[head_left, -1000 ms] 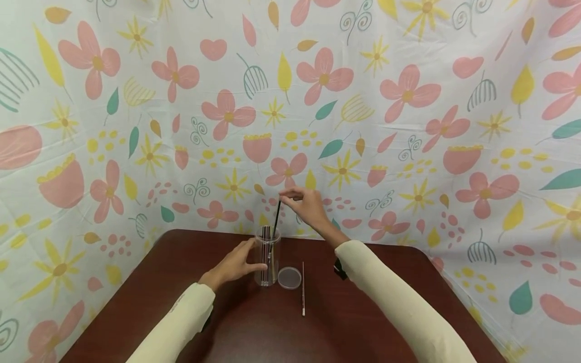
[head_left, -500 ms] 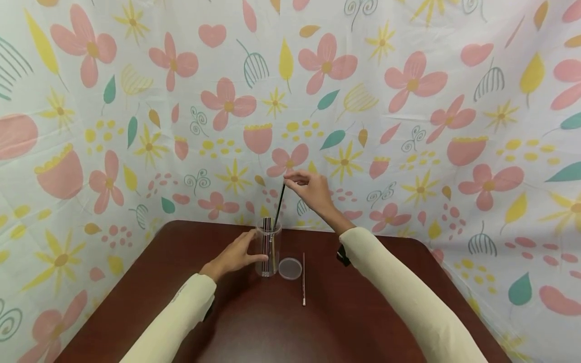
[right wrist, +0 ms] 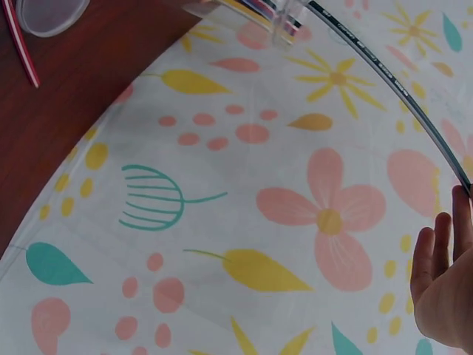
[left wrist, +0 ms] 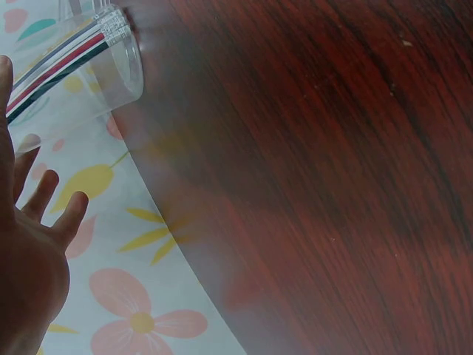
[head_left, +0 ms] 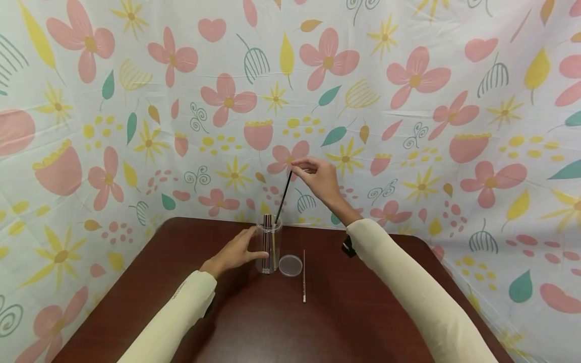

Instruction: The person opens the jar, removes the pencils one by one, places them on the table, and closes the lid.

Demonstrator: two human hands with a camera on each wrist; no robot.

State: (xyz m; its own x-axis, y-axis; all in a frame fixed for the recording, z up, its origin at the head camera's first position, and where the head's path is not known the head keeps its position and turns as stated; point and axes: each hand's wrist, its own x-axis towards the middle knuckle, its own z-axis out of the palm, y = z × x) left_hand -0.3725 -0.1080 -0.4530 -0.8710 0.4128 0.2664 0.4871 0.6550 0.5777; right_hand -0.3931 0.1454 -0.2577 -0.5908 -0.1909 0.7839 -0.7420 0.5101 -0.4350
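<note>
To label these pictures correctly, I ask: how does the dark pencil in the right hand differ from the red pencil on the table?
The dark pencil looks nearly black; the red pencil shows red-and-white stripes. The dark pencil slants up from the clear jar, pinched by the right hand; the red pencil lies flat on the table, untouched. Both are slender.

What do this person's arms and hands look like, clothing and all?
The left sleeve and right sleeve are long and cream-coloured. The left one carries a small dark marking near the wrist, too small to read. A black item shows beneath the right wrist, and a dark edge beneath the left. The left hand and right hand wear no gloves.
</note>
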